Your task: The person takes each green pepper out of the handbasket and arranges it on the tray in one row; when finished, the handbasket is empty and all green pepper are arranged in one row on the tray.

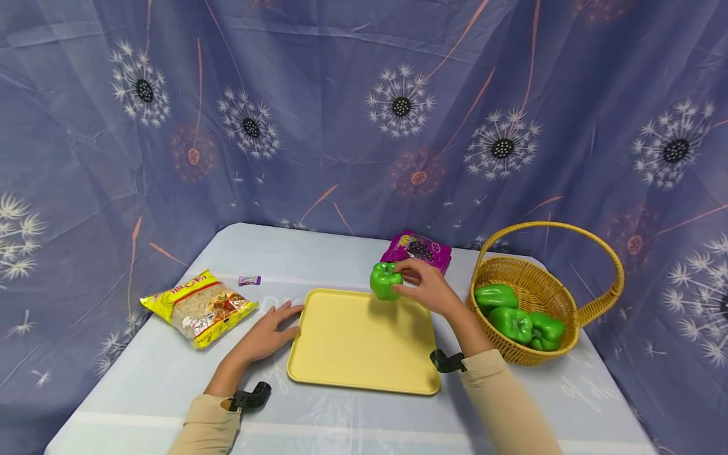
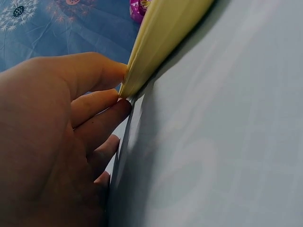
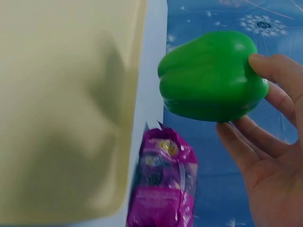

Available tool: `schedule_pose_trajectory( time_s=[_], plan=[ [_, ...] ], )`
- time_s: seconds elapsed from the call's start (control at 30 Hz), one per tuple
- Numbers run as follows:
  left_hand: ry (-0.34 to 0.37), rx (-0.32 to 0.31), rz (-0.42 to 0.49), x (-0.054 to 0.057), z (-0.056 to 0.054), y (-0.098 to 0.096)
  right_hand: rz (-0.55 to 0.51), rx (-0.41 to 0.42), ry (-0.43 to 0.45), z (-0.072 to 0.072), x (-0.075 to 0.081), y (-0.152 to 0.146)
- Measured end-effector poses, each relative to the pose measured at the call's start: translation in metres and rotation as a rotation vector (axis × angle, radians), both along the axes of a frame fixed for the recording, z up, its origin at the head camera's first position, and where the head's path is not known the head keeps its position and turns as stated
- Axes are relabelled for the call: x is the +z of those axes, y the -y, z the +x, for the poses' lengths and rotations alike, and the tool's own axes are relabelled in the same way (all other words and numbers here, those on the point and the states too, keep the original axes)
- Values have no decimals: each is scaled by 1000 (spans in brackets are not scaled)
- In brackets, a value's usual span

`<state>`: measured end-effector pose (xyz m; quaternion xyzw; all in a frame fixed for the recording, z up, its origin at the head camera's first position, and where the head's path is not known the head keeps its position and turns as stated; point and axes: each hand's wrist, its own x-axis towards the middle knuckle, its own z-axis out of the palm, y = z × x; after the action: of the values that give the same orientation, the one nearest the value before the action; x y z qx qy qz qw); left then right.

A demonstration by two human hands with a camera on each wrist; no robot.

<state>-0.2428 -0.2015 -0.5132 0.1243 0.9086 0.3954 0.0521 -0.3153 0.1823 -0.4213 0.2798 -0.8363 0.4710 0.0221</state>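
Note:
My right hand (image 1: 423, 285) pinches a glossy green bell pepper (image 1: 386, 281) between thumb and fingers. The pepper is held above the back right part of a yellow tray (image 1: 364, 341); its shadow falls on the tray. The right wrist view shows the same bell pepper (image 3: 213, 78) on its side, with the thumb on one face and fingertips under it. At the tray's left edge rests my left hand (image 1: 270, 335), fingers extended, thumb and fingertips touching the rim (image 2: 142, 52).
A wicker basket (image 1: 569, 300) with a tall handle stands right, holding several green bell peppers (image 1: 510, 323). Behind the tray lies a purple snack bag (image 1: 423, 251). A yellow food bag (image 1: 199, 308) and a small purple packet (image 1: 249, 280) lie left. A patterned curtain (image 1: 318, 114) hangs behind the table.

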Motion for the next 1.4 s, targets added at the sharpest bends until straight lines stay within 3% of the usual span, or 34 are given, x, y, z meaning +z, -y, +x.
schedule_pose_trajectory(
  time_s=[0.17,0.37,1.4],
  plan=[
    [-2,25,-10,2,2,2,-12,-38,40,-2,-4,18],
    [-2,12,-12,2,3,0,-67,-26,69,-4,-11,33],
    [-7,23,-33,5,2,-1,8,55,66,-9,-31,115]
  ],
)
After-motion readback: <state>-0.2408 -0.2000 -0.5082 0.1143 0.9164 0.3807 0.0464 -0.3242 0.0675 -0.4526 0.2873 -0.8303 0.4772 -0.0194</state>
